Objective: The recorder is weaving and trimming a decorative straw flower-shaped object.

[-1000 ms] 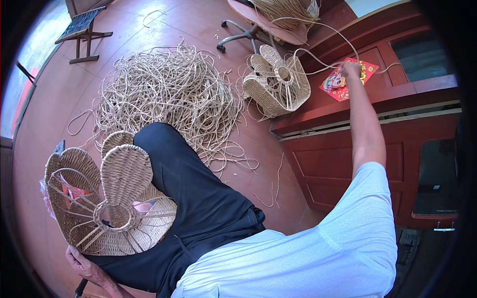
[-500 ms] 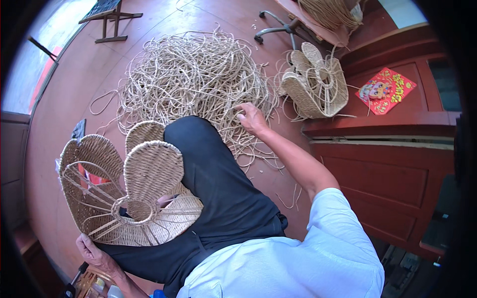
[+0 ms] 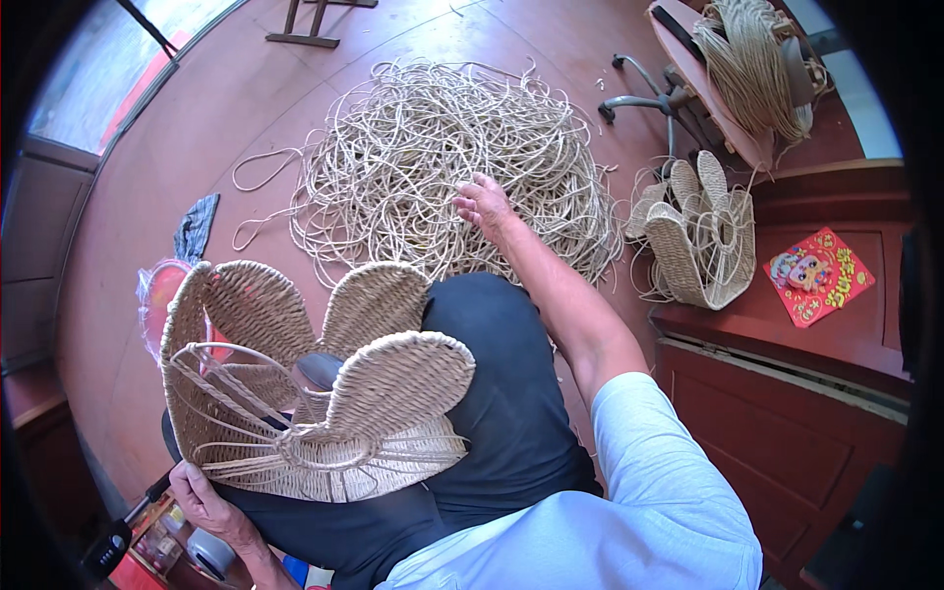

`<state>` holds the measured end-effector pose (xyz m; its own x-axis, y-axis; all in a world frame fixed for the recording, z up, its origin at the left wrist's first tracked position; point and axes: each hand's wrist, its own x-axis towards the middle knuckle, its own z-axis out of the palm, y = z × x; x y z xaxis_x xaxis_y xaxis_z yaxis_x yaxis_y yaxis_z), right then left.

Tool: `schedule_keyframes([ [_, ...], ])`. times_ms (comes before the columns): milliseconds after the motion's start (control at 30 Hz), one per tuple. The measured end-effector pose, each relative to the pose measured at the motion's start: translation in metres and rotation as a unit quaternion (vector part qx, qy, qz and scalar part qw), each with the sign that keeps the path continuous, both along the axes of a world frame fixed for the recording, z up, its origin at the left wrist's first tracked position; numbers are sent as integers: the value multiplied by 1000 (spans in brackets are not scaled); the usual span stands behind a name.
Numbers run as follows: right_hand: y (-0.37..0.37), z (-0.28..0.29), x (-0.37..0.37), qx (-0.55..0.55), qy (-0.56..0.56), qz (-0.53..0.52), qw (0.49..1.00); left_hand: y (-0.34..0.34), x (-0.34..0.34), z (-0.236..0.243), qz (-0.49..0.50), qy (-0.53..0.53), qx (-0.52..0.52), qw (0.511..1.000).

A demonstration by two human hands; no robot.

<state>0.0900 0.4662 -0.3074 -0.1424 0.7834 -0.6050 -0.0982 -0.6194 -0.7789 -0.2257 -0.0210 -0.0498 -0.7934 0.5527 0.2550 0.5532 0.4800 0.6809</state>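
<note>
A woven straw piece with petal-shaped panels and a ringed opening (image 3: 393, 388) lies across my dark-trousered lap. My left hand (image 3: 202, 497) grips its lower left rim. My right hand (image 3: 482, 206) is over the large tangled heap of pale cord (image 3: 413, 128) on the floor beyond my knee, fingers curled among the strands; whether a strand is in them is hard to make out.
A similar woven piece (image 3: 688, 256) and a red decorated paper (image 3: 816, 275) lie on red wooden furniture (image 3: 767, 462) at right. A wheeled chair (image 3: 639, 98) and cord bundle (image 3: 747, 59) stand behind. A wooden stand (image 3: 305, 39) and blue cloth (image 3: 197, 226) are farther left.
My right hand has moved left from beside the red paper to the cord heap, its fingers now more curled. The view has shifted, so the scene appears farther right.
</note>
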Motion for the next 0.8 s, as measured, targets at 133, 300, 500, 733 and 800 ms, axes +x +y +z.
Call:
schedule_keyframes([
  [133,3,26,-5,-39,16,126,991,3,4,1,-6,-6,8,1000],
  [300,4,146,28,112,131,23,985,6,10,8,7,-16,-12,1000],
  [500,-54,251,76,364,105,41,925,6,6,6,-10,-79,37,996],
  [733,-79,297,82,171,242,-15,955,16,21,24,1,-69,32,997],
  [800,-88,331,87,215,342,28,914,24,33,41,38,-43,40,998],
])
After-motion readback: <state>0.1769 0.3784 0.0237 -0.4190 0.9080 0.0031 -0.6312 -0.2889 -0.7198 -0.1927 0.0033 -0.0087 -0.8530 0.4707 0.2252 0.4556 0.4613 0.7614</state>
